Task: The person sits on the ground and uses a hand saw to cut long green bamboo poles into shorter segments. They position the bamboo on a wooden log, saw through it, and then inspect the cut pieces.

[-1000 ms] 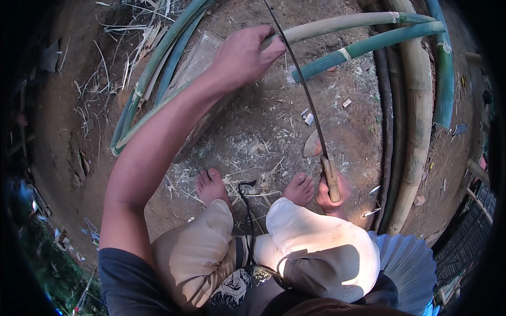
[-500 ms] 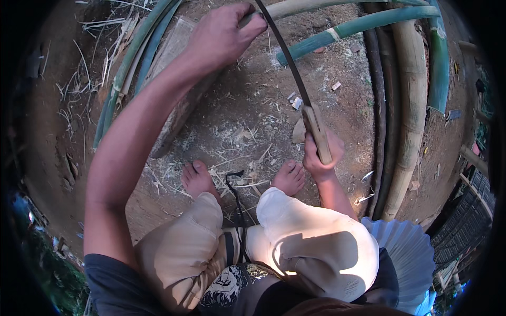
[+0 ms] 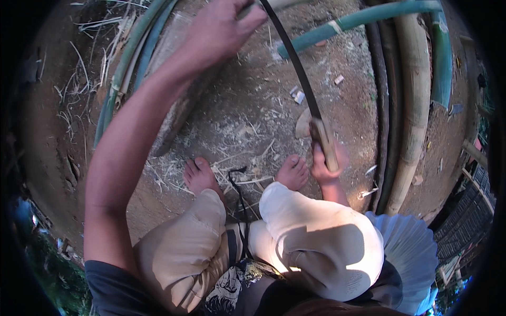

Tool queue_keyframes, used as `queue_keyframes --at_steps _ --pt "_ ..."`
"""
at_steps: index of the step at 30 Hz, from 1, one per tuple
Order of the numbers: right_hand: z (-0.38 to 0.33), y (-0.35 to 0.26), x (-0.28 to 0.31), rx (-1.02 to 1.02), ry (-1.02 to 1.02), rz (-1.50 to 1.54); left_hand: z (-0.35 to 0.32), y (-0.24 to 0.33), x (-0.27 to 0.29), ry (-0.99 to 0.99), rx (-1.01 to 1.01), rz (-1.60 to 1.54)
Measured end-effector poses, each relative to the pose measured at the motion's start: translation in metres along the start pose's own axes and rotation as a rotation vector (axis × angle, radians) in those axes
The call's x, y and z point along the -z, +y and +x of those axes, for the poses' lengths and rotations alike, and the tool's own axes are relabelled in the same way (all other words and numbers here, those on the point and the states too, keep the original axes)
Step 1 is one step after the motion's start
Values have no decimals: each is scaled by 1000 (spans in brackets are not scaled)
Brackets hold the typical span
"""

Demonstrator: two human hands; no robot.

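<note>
At the far edge of the view, my left hand [image 3: 226, 26] is closed around a pale bamboo pole [image 3: 290, 4], most of which is cut off by the picture's rim. My right hand [image 3: 331, 160], just beyond my right foot, grips the wooden handle [image 3: 324, 142] of a hand saw. From the handle its long, narrow dark blade [image 3: 295, 66] runs away from me, passing right beside my left hand and against the pole. The blade's far end lies outside the view.
A green bamboo pole [image 3: 363, 20] lies beyond the blade. Along the right run a thick tan bamboo pole [image 3: 414, 105] and dark poles [image 3: 387, 105]. A wooden beam [image 3: 171, 100] and green bamboo strips [image 3: 118, 79] are at left. Shavings litter the dirt around my feet.
My right hand has drawn the saw back toward me and slightly right. My left hand keeps its grip on the pole and appears a little higher as the view shifts.
</note>
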State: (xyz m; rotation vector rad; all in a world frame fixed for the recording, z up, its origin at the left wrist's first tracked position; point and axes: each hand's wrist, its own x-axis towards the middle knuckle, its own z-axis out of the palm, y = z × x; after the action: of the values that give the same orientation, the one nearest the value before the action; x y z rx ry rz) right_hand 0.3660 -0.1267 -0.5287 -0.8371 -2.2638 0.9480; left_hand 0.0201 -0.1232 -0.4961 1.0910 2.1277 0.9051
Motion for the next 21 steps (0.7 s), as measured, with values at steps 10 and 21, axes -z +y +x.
queue_keyframes --at_steps 10,21 --pt "4 -1 -8 -59 -4 45 -4 -5 -4 -33 10 88" --pt "8 4 -1 -37 -28 31 -3 7 5 -26 49 99"
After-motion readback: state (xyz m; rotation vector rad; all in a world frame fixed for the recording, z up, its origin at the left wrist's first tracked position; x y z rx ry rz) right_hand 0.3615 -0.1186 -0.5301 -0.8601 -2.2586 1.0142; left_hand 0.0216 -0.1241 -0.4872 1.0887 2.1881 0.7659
